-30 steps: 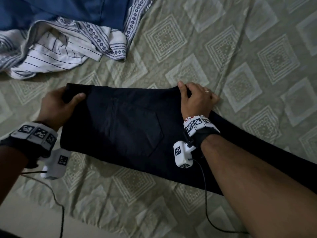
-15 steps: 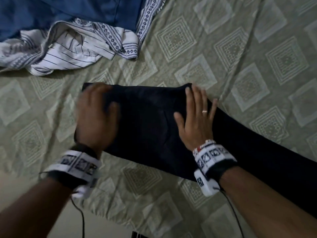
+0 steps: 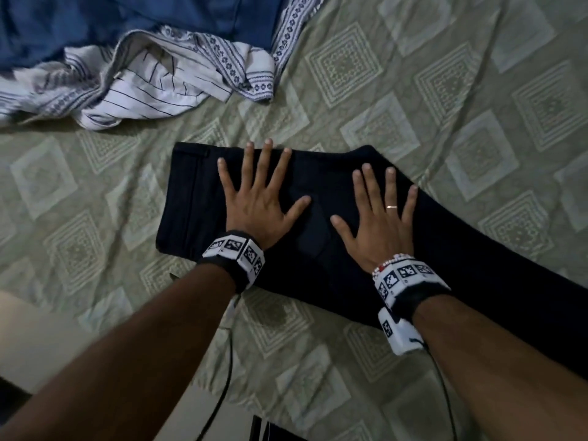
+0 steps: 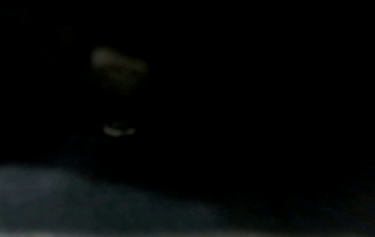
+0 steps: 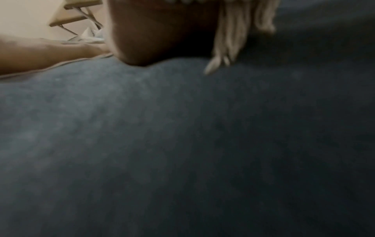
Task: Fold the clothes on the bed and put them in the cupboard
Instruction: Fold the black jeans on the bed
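Dark trousers (image 3: 337, 173) lie on the bed, waist end to the left, legs running off to the lower right. My left hand (image 3: 259, 198) lies flat on the seat of the trousers, fingers spread and straight. My right hand (image 3: 380, 218) presses flat beside it, fingers spread, a ring on one finger. The right wrist view is filled with the dark cloth (image 5: 182, 144) under the heel of my hand (image 5: 162, 32). The left wrist view is almost black.
A heap of clothes sits at the far left: a white striped shirt (image 3: 152, 87), a patterned cloth (image 3: 241, 62) and a blue garment (image 3: 127, 20). The green patterned bedsheet (image 3: 445, 90) is bare to the right. The bed's near edge and floor show at bottom left.
Both hands let go of the trousers' far edge and came down flat on the cloth. The left hand slid right to the seat; the view shifted.
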